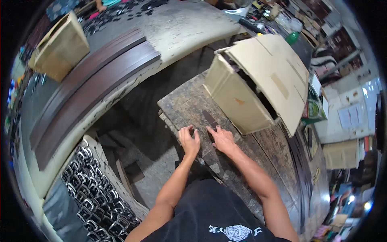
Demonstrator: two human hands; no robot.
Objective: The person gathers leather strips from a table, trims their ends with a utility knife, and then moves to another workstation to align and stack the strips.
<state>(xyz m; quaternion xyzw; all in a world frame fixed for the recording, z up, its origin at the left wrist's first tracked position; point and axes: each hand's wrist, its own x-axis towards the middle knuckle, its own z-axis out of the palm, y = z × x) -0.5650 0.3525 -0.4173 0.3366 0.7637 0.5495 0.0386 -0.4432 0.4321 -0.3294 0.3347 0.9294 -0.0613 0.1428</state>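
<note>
A short dark brown strip (209, 118), pointed at its far end, lies flat on the worn wooden table (183, 99). My right hand (224, 139) rests by the strip's near end, thumb and fingers spread, with a fingertip at or very close to it. At the table's left edge is my left hand (189, 141), its fingers bent and the thumb held apart. Nothing shows between the left fingers.
A large cardboard box (231, 94) with a raised flap stands beyond my right hand. Long dark straps (300, 173) lie to the right. Many metal buckles (96, 193) hang at lower left. Stacked brown strips (100, 76) and another box (62, 50) lie on the left bench.
</note>
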